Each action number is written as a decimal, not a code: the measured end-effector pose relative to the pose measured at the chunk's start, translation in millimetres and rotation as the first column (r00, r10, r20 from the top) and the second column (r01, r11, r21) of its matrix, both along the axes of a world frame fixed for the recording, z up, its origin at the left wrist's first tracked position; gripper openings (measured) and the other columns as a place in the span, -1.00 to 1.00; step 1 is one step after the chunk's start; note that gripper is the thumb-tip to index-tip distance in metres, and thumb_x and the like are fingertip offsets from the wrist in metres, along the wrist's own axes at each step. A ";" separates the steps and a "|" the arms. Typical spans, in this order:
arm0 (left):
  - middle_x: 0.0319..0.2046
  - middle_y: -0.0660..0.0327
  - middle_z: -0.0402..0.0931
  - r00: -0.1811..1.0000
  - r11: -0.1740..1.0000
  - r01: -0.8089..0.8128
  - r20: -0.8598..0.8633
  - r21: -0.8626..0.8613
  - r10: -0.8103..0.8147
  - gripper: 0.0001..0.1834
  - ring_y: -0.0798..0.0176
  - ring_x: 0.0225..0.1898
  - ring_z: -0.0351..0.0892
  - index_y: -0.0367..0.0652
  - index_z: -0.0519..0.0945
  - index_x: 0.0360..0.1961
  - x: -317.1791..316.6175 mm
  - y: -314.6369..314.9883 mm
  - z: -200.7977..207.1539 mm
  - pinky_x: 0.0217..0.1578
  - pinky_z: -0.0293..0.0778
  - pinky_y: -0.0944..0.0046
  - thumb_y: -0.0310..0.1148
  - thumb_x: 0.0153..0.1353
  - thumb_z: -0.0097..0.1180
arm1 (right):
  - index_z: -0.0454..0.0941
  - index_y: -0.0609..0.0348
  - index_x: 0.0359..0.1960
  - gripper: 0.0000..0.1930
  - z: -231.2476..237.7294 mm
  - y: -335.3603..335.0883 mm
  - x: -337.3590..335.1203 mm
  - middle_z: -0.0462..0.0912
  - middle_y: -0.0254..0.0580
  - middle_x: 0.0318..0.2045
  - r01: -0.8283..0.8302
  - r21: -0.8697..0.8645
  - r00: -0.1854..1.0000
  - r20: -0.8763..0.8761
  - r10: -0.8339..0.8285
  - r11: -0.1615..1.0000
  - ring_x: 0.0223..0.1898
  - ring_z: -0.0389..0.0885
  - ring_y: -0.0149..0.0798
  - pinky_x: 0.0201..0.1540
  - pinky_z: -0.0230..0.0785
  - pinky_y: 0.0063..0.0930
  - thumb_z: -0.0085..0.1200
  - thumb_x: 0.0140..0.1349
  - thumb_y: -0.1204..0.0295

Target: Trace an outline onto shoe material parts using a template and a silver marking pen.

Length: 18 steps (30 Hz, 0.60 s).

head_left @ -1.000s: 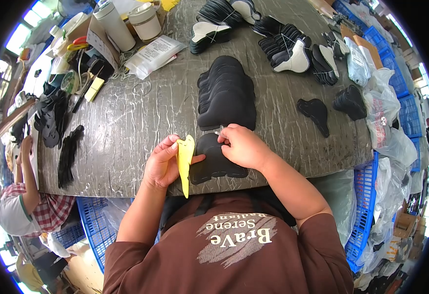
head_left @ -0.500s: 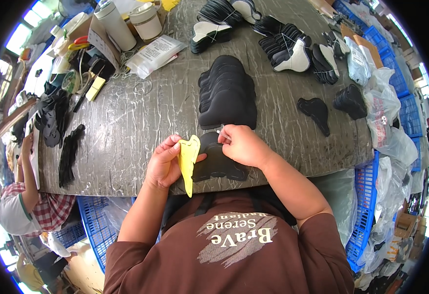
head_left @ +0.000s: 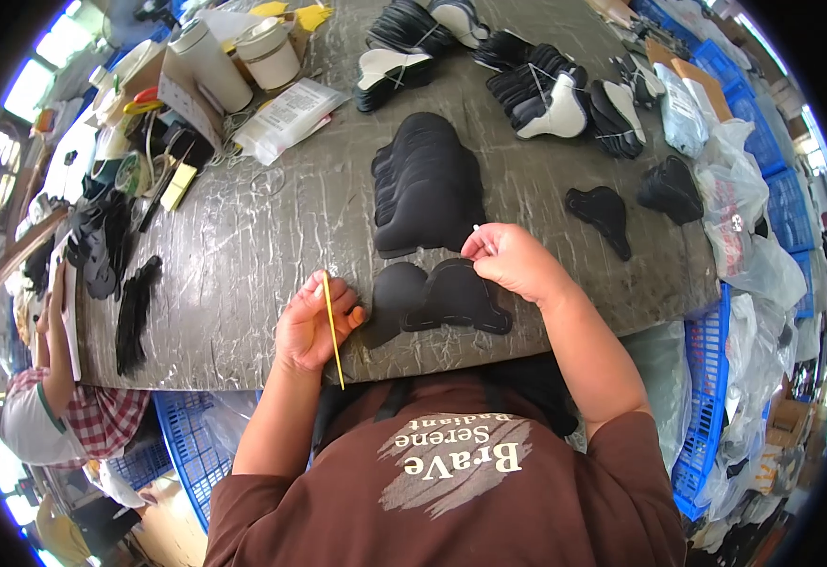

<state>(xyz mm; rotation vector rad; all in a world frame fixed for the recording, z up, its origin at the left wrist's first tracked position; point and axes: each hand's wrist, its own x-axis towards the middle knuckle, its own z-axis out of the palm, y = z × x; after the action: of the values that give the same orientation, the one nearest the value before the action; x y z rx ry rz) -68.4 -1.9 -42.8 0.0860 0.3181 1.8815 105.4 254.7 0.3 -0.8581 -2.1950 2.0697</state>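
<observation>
My left hand (head_left: 308, 329) pinches a thin yellow template (head_left: 332, 331), turned edge-on so that it looks like a narrow strip. My right hand (head_left: 523, 265) is closed around a thin pale pen-like stick (head_left: 477, 228), mostly hidden by the fingers. Its fingertips are at the upper right edge of a curved black piece (head_left: 456, 300) with faint light marks along its border. This piece partly overlaps another black piece (head_left: 395, 295), nearer my left hand. Just beyond them lies a fanned stack of black pieces (head_left: 428, 194).
Tied bundles of black and white pieces (head_left: 551, 99) lie at the back. Loose black shapes (head_left: 601, 217) rest to the right. Back left stand a white bottle (head_left: 210, 66), a tub (head_left: 269, 59) and a plastic packet (head_left: 291, 121). A co-worker's arm (head_left: 51, 326) is at the far left.
The yellow template has turned from showing its face to edge-on. The marked black piece has shifted right, uncovering another piece on its left. My right hand has moved slightly right.
</observation>
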 end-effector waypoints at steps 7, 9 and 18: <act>-0.43 0.34 0.30 0.999 0.999 -0.024 -0.043 -0.035 0.022 -0.79 0.33 -0.37 0.31 -0.10 0.47 -0.11 -4.4 -6.4 -2.4 -0.14 0.43 0.07 -0.39 0.24 0.14 | 0.54 0.37 -0.25 -0.75 16.8 31.7 12.1 0.51 -0.34 -0.44 0.025 -0.061 0.992 0.123 -0.017 0.998 -0.47 0.41 -0.53 -0.48 0.22 -0.66 -0.02 -0.02 0.69; -0.41 0.34 0.29 0.999 0.999 -0.026 -0.044 -0.035 0.024 -0.78 0.33 -0.37 0.29 -0.12 0.46 -0.09 -5.3 -7.6 -3.6 -0.12 0.42 0.06 -0.34 0.26 0.11 | 0.53 0.38 -0.25 -0.75 16.4 36.6 14.1 0.48 -0.34 -0.47 0.045 -0.126 0.992 0.121 -0.030 0.991 -0.54 0.35 -0.56 -0.56 0.14 -0.66 -0.05 -0.02 0.70; -0.41 0.32 0.26 0.999 0.999 -0.031 -0.021 -0.029 0.031 -0.78 0.33 -0.38 0.29 -0.14 0.43 -0.08 -3.8 -5.9 -3.4 -0.10 0.42 0.04 -0.37 0.28 0.07 | 0.51 0.36 -0.23 -0.76 39.9 111.6 66.9 0.43 -0.40 -0.53 0.230 -0.129 0.973 0.058 -0.224 0.965 -0.67 0.22 -0.62 -0.67 -0.04 -0.69 -0.01 0.02 0.67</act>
<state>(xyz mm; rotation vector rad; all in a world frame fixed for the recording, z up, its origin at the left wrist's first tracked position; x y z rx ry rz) -72.2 -7.8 -46.2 0.0805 0.3627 1.9069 172.3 366.3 40.2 -1.1171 -1.8864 2.1237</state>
